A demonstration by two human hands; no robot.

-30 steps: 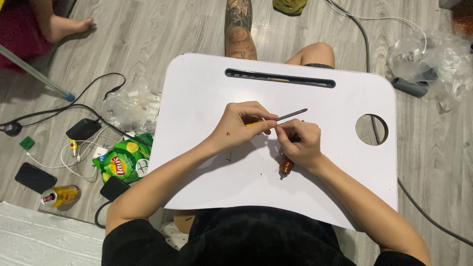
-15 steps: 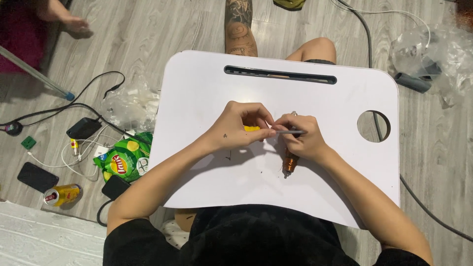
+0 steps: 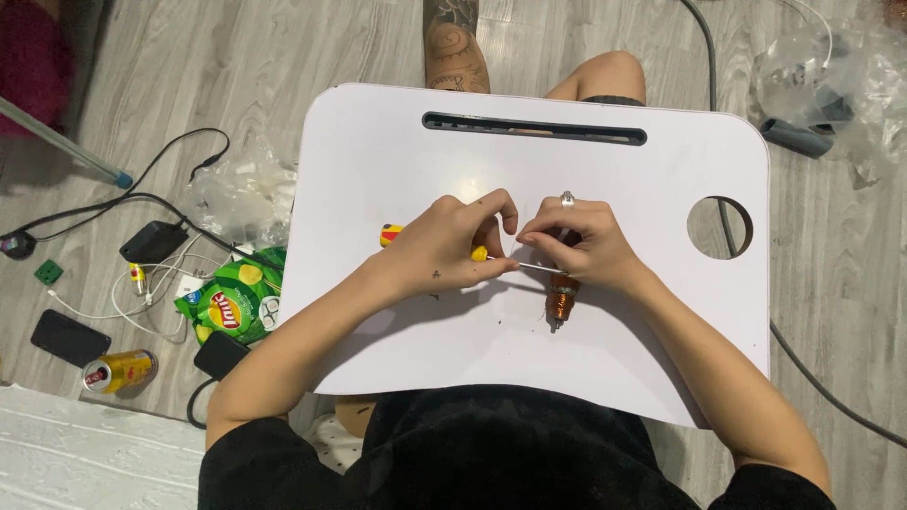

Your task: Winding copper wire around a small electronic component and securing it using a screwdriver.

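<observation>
Over the middle of a white lap table (image 3: 397, 142), my left hand (image 3: 453, 247) pinches one end of a thin metal rod (image 3: 540, 269) and also holds a yellow-handled tool (image 3: 391, 233) that pokes out on both sides of the fist. My right hand (image 3: 581, 244), with a ring on one finger, grips a small copper-wound coil piece (image 3: 563, 304) that sticks out below the palm, and its fingertips touch the rod. Both hands meet at the rod.
A slot (image 3: 534, 128) runs along the table's far edge and a round hole (image 3: 720, 227) sits at its right. On the floor to the left lie a green crisp bag (image 3: 234, 300), a gold can (image 3: 118, 371), phones, cables and a charger. Clear plastic wrap (image 3: 831, 66) lies at top right.
The thin rod has swung from pointing up-right to lying level between the hands. My hands have drawn closer together, and the yellow tool handle now shows at my left hand.
</observation>
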